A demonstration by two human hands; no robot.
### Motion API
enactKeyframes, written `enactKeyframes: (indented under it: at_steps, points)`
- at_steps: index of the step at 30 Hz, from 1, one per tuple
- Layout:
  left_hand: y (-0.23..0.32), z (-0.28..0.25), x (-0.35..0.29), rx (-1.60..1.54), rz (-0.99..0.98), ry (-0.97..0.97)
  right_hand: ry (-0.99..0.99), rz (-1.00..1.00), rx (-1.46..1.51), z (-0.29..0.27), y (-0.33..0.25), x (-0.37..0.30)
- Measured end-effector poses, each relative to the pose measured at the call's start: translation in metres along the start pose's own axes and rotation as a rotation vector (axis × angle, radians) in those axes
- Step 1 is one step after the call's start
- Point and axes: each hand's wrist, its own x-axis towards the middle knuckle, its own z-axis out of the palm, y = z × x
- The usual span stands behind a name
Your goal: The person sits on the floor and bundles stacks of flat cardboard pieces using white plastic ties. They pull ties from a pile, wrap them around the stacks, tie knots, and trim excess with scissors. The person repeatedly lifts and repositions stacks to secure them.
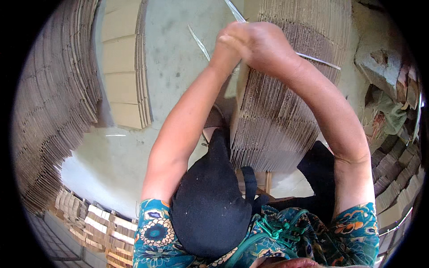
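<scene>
Above cardboard (279, 118), blurred right hand (268, 47) overlaps left hand (227, 43); I can't tell either grip.

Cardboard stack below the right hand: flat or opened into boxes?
Flat. The cardboard stack shows thin layers packed edge to edge, with no opened box among them.

Ridged paper board, glossy plastic, soft cloth
Toward 2 o'clock, the tall board stack (277, 116) shows rough, matt, corrugated paper edges, crossed by a thin strap (318, 60) of shiny, plastic-looking film; at 9 o'clock the big side stack (49, 98) is equally ribbed, while at 10 the flat sheets (121, 67) have smooth, matt paper faces. The floor (167, 58) looks smooth, mottled and concrete-like; at 6, matt black cloth trousers (212, 210).
</scene>
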Motion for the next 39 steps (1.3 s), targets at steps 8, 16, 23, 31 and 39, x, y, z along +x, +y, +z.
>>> enactKeyframes:
  at_steps: [8, 16, 23, 31, 39]
  points:
    - [0.009, 0.004, -0.006, -0.823, -0.555, 0.028, 0.123, 0.295, 0.127, -0.029, 0.025, -0.050]
    - [0.016, 0.006, -0.003, -0.727, -0.605, 0.053, 0.205, 0.042, 0.114, -0.013, 0.029, -0.041]
    - [0.017, -0.008, -0.019, -0.789, -0.577, 0.164, 0.172, 0.236, 0.168, -0.005, 0.012, -0.033]
    - [0.052, -0.026, -0.014, 0.115, 0.184, 0.191, 0.122, 0.219, 0.116, -0.010, 0.021, -0.025]
    - [0.049, -0.032, 0.004, -0.085, -0.128, -0.096, -0.034, 0.154, 0.267, -0.025, 0.028, -0.028]
